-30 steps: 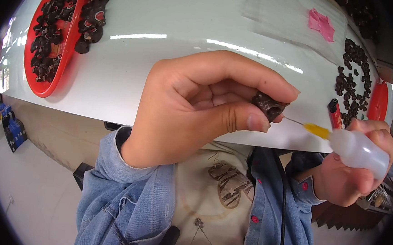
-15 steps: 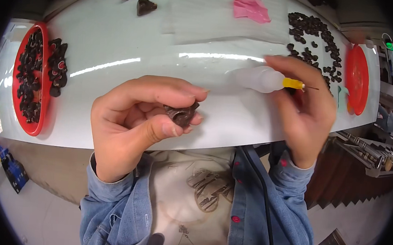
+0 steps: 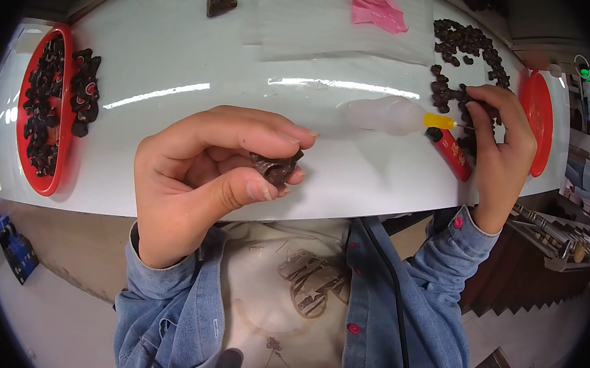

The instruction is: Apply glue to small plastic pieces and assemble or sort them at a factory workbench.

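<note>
- Left hand [image 3: 206, 178], frame centre, curled, its grip pinching a dark carved piece [image 3: 275, 167] above the white tabletop [image 3: 180, 60]
- Right hand [image 3: 500, 140], right side, fingers bent down among dark pieces [image 3: 461, 52], grip contents unclear, beside a squeeze bottle [image 3: 389, 115]

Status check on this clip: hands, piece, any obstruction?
Left hand pinching small dark piece above white table. Right hand on dark pile, squeeze bottle lying beside it. Nothing in the way.
</note>
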Available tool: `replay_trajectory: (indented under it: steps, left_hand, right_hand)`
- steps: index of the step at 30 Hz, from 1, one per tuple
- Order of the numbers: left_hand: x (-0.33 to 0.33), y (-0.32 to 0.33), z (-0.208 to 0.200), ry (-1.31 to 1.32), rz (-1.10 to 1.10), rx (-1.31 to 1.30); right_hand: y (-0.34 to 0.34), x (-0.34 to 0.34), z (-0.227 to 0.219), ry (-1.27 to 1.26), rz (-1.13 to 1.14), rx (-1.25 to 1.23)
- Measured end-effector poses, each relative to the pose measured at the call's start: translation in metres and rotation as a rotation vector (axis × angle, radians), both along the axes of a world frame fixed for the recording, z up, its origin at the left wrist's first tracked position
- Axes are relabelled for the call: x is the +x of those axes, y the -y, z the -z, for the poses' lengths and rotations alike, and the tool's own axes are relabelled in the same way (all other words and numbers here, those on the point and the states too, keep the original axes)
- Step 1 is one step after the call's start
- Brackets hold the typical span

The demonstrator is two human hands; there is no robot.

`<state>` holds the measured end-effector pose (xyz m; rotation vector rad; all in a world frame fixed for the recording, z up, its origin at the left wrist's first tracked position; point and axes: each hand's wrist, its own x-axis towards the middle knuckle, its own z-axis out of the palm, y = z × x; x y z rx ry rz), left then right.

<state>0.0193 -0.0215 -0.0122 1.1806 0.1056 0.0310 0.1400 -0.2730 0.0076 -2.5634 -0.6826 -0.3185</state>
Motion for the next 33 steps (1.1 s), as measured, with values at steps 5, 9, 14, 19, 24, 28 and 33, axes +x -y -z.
replay_trajectory:
  steps: [5, 9, 14, 19, 24, 28, 33]
  left_hand:
    - [-0.001, -0.001, -0.001, -0.013, 0.005, -0.017]
    - [-0.004, -0.003, 0.004, 0.021, 0.035, -0.051]
    - [-0.004, -0.002, 0.004, 0.037, 0.064, -0.109]
    - [-0.007, -0.005, 0.004, 0.036, 0.083, -0.127]
    - [-0.008, -0.009, -0.002, -0.059, 0.08, -0.251]
    - [-0.008, -0.011, -0.002, -0.067, 0.092, -0.266]
    - [-0.01, -0.012, -0.001, -0.096, 0.102, -0.294]
  right_hand:
    - [0.003, -0.002, 0.003, 0.034, 0.074, 0.156]
    - [-0.006, -0.022, -0.004, -0.048, 0.175, 0.406]
    - [-0.02, -0.047, -0.009, -0.13, -0.181, 0.57]
    - [-0.08, -0.078, 0.005, -0.147, -0.313, 0.726]
    - [-0.088, -0.078, -0.007, -0.187, -0.455, 0.511]
    - [-0.092, -0.079, -0.005, -0.254, -0.544, 0.528]
    - [-0.097, -0.076, -0.002, -0.178, -0.64, 0.48]
